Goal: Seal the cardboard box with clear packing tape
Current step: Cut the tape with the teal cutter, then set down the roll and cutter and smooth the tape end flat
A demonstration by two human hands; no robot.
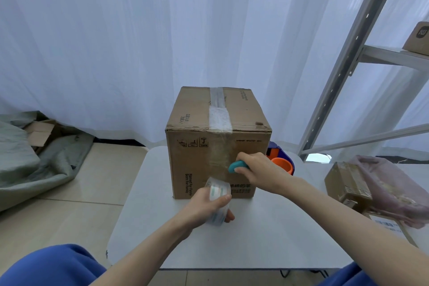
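Tape roll point(218, 202) was gripped by left hand point(206, 206) | cutter point(236, 166) clamped in right hand point(257, 169) | risk: strip on box point(218, 144) torn crooked if slackened.

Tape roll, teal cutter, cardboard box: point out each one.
tape roll point(218, 202), head view, on its outer clear winding, in the left hand.
teal cutter point(236, 166), head view, on its rounded body.
cardboard box point(197, 165), head view, on its near side.
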